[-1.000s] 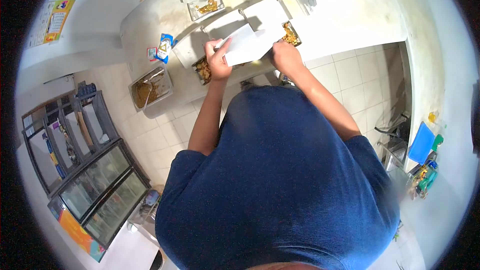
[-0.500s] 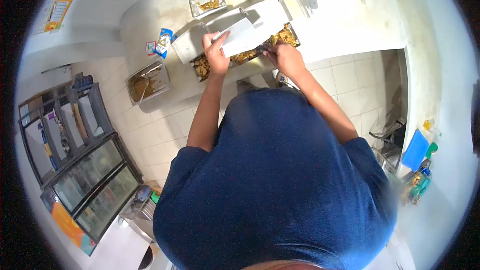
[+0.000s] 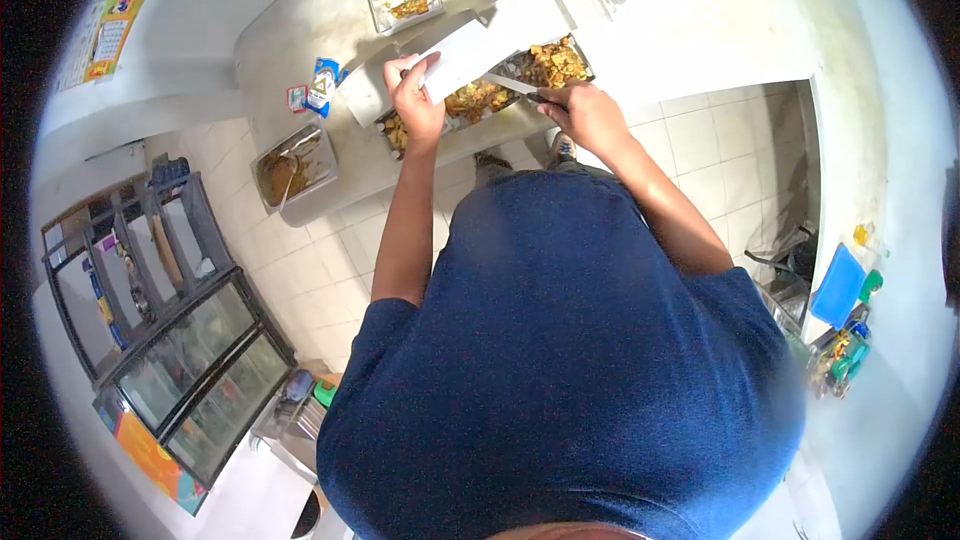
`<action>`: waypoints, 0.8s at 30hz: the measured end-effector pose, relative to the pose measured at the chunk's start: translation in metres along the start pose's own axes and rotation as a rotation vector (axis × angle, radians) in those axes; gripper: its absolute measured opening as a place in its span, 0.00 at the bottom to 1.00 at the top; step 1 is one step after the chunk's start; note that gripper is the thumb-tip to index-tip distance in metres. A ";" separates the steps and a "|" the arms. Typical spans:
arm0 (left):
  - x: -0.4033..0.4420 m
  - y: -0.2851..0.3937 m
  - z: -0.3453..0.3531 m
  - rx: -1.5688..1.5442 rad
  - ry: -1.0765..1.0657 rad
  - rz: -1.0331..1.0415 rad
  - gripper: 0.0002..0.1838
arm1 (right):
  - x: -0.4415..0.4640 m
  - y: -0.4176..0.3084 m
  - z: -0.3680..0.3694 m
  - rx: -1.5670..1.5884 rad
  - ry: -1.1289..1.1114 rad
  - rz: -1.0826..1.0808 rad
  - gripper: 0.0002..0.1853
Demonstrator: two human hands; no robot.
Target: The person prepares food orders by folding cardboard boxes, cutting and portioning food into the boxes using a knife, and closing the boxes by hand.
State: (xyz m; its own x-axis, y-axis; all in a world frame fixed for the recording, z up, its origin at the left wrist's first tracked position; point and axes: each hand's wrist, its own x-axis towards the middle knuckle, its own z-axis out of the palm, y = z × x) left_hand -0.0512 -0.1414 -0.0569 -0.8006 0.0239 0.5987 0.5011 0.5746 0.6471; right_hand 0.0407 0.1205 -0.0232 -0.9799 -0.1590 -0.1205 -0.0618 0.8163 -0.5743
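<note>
My left hand (image 3: pixel 416 108) is closed on the edge of a white box lid (image 3: pixel 462 52), tilted up over the food boxes. In my right hand (image 3: pixel 592 118) is a knife (image 3: pixel 515 85) with a dark handle; its blade points left toward the raised lid. Beneath both hands, open boxes in a row hold chunks of yellow-brown food (image 3: pixel 555 63). Part of the middle box's food (image 3: pixel 476 100) shows under the lid. Food in the left box (image 3: pixel 395 132) is mostly hidden by my left hand and the lid.
Another open box (image 3: pixel 405 20) with a little food stands farther back on the counter (image 3: pixel 285 50). To the left are a blue-and-white packet (image 3: pixel 322 87), a small red-and-white packet (image 3: pixel 297 98) and a metal tray (image 3: pixel 328 172) of brown food with a spoon. A dark rack (image 3: pixel 185 340) stands lower left.
My right hand has drawn back from the food, slightly right and toward me, bringing the knife blade into view. My left hand and the lid have shifted a little left.
</note>
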 end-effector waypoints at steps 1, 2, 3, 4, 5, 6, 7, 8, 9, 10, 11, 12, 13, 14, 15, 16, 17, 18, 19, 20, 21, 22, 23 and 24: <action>0.001 0.002 0.000 -0.003 0.006 -0.014 0.19 | 0.003 -0.003 0.000 0.000 0.005 0.000 0.15; 0.002 0.003 -0.001 -0.007 0.012 -0.026 0.19 | 0.008 -0.006 -0.001 0.000 0.013 0.001 0.15; 0.003 0.004 -0.002 -0.005 0.013 -0.022 0.18 | 0.014 -0.009 0.000 0.000 0.023 0.003 0.15; 0.004 0.004 -0.003 -0.004 0.014 -0.018 0.17 | 0.020 -0.010 0.005 -0.007 0.027 -0.006 0.15; 0.006 0.005 -0.002 -0.006 0.016 -0.012 0.17 | 0.028 -0.009 0.011 -0.016 0.034 -0.015 0.15; 0.007 0.003 -0.001 -0.015 0.032 -0.017 0.16 | 0.030 -0.008 0.014 -0.026 0.039 -0.024 0.15; 0.008 -0.001 -0.001 -0.023 0.049 -0.023 0.15 | 0.029 -0.006 0.016 -0.010 0.025 -0.023 0.15; 0.010 -0.004 -0.001 -0.031 0.067 -0.028 0.15 | 0.028 -0.005 0.019 0.005 0.012 -0.025 0.16; 0.013 -0.005 -0.003 -0.035 0.075 -0.017 0.13 | 0.029 -0.008 0.017 0.022 0.000 -0.028 0.17; 0.016 -0.009 -0.004 -0.020 0.088 -0.012 0.13 | 0.027 -0.009 0.014 0.011 -0.006 -0.009 0.16; 0.017 -0.014 -0.005 -0.005 0.103 -0.009 0.13 | 0.020 -0.009 0.010 -0.001 -0.013 0.010 0.16; 0.018 -0.018 -0.007 0.010 0.119 -0.009 0.13 | 0.012 -0.012 0.003 -0.014 -0.024 0.028 0.16; 0.019 -0.019 -0.009 0.006 0.124 -0.021 0.12 | 0.007 -0.016 -0.008 0.000 -0.029 0.038 0.15; 0.021 -0.019 -0.010 0.006 0.119 -0.045 0.13 | 0.004 -0.018 -0.014 0.014 -0.014 0.038 0.15; 0.021 -0.018 -0.011 0.006 0.112 -0.071 0.13 | 0.002 -0.020 -0.019 0.029 -0.001 0.038 0.15; 0.021 -0.018 -0.012 0.008 0.102 -0.098 0.14 | 0.001 -0.021 -0.020 0.046 0.011 0.040 0.15; 0.020 -0.017 -0.013 0.006 0.095 -0.089 0.14 | 0.003 -0.023 -0.020 0.054 0.042 0.023 0.15; 0.020 -0.013 -0.012 0.004 0.085 -0.078 0.14 | 0.007 -0.024 -0.018 0.064 0.076 0.008 0.15; 0.019 -0.009 -0.010 0.000 0.073 -0.065 0.14 | 0.011 -0.025 -0.016 0.074 0.112 -0.005 0.14; 0.017 -0.005 -0.009 -0.013 0.070 -0.048 0.14 | 0.015 -0.027 -0.012 0.064 0.110 0.005 0.14; 0.016 -0.002 -0.007 -0.029 0.068 -0.030 0.14 | 0.020 -0.029 -0.005 0.052 0.110 0.014 0.14; 0.014 0.001 -0.006 -0.045 0.065 -0.013 0.14 | 0.025 -0.026 0.003 0.041 0.108 0.024 0.14; 0.013 0.003 -0.005 -0.064 0.045 0.004 0.13 | 0.031 -0.010 0.024 -0.023 0.088 0.002 0.14; 0.013 0.003 -0.002 -0.085 0.028 0.022 0.13 | 0.032 -0.008 0.029 -0.034 0.078 0.003 0.14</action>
State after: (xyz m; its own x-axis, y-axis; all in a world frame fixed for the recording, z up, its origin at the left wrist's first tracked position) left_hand -0.0589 -0.1411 -0.0462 -0.7802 0.0120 0.6254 0.5453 0.5030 0.6706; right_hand 0.0155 0.0930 -0.0464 -0.9918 -0.1138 -0.0581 -0.0639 0.8355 -0.5458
